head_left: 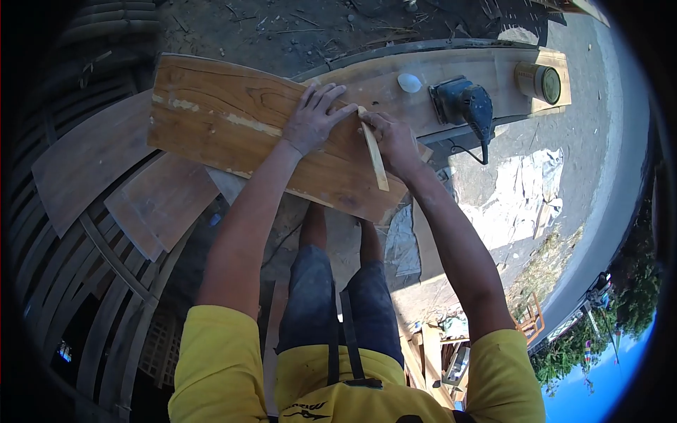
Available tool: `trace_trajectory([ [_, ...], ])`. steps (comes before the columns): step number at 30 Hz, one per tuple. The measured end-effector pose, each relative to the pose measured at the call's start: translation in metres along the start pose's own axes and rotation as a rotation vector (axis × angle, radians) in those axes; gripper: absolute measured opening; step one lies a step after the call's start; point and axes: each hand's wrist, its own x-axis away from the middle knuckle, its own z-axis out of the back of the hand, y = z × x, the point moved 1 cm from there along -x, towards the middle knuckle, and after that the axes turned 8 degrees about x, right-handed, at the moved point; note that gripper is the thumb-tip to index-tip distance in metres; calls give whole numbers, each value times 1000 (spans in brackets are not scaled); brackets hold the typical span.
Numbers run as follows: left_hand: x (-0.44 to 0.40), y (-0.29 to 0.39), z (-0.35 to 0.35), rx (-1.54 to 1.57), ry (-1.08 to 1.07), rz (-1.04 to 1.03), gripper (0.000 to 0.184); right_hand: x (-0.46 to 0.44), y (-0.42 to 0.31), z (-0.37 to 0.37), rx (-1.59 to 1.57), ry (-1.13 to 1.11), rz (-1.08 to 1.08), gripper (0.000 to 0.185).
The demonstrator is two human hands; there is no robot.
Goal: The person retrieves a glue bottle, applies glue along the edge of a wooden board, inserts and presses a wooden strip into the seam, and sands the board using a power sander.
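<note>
A brown wooden board (226, 134) with pale patches along its grain lies across the bench in front of me. My left hand (314, 120) rests on its upper face, palm down with the fingers spread. Close by on the right, my right hand (395, 144) is closed around a thin, pale wooden strip (376, 161). The strip's upper end is near my left fingertips, and its lower end points down over the board. Whether its tip presses into the wood is hard to make out.
Behind the board, a long wooden plank (486, 67) carries a blue electric sander (465, 102), a white rounded piece (409, 82) and a tin can (537, 81). More panels (106, 158) lean on slatted bamboo at left. Wood scraps (430, 359) lie at lower right.
</note>
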Motion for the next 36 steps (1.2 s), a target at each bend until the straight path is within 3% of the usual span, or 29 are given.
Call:
trace_trajectory([
  [8, 0, 3, 0, -39, -28, -22, 49, 9, 22, 5, -51, -21, -20, 36],
  [10, -2, 3, -1, -39, -22, -14, 49, 15, 27, -2, -48, 93, 53, 36],
  [14, -1, 3, -3, -22, 7, -17, 46, 16, 32, -7, -74, 107, 60, 34],
  [24, -3, 2, -1, -2, -12, 16, 51, 11, 28, 2, -37, 13, 68, 33],
  [36, -4, -3, 0, 116, 47, 41, 40, 7, 24, 3, -19, 28, 111, 32],
])
